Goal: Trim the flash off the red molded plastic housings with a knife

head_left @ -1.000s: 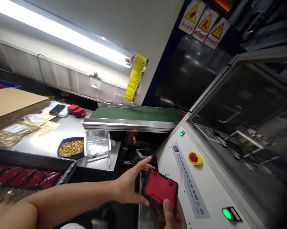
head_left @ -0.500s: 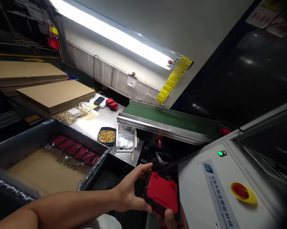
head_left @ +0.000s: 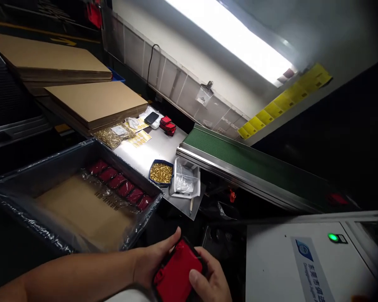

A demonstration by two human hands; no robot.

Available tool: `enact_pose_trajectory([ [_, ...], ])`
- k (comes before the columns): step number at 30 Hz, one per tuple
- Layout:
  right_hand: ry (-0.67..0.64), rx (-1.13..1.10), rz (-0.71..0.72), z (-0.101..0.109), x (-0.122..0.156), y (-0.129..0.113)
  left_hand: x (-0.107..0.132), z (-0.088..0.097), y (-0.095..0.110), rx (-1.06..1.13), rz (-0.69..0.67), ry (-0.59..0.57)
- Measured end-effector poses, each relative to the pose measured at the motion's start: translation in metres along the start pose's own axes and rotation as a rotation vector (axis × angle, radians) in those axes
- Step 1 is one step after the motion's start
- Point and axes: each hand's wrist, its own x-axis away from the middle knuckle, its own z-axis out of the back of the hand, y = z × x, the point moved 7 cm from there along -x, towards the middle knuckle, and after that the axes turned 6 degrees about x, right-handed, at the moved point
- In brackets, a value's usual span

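Both hands, left hand (head_left: 151,264) and right hand (head_left: 209,281), grasp our red part (head_left: 176,274) in mid-air, off the bench. With only fingertips pinching its edges, we judge it could slip and drop.

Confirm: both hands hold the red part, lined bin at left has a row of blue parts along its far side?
Not quite. Both the left hand and right hand do hold the red part, but the row of parts in the lined bin is red, not blue. The head view shows this.

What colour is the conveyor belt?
Green, with silver metal side rails; the conveyor belt shows best in the head view.
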Motion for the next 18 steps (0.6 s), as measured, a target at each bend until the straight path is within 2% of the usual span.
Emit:
enact_pose_trajectory([
  [2, -0.03, 0.159, 0.047, -0.003, -0.013, -0.011, 0.009, 0.004, -0.004, 0.06, -0.012, -0.04],
  [4, -0.012, 0.26, 0.075, 0.008, -0.032, -0.017, 0.015, 0.006, 0.004, 0.086, -0.127, -0.054],
  [6, -0.011, 0.305, 0.046, 0.025, -0.06, -0.011, 0.019, 0.012, 0.02, 0.098, -0.284, -0.02],
  [9, -0.022, 0.355, -0.031, 0.053, -0.112, 0.019, 0.025, 0.019, 0.05, 0.066, -0.579, 0.01],
  [12, 0.004, 0.356, -0.106, 0.078, -0.167, 0.058, 0.036, 0.011, 0.074, -0.1, -0.876, -0.027],
  [14, 0.003, 0.351, -0.131, 0.091, -0.205, 0.076, 0.042, 0.002, 0.081, -0.223, -1.017, 0.038],
  [18, 0.038, 0.379, -0.137, 0.111, -0.286, 0.083, 0.053, -0.023, 0.076, -0.448, -1.232, 0.369],
])
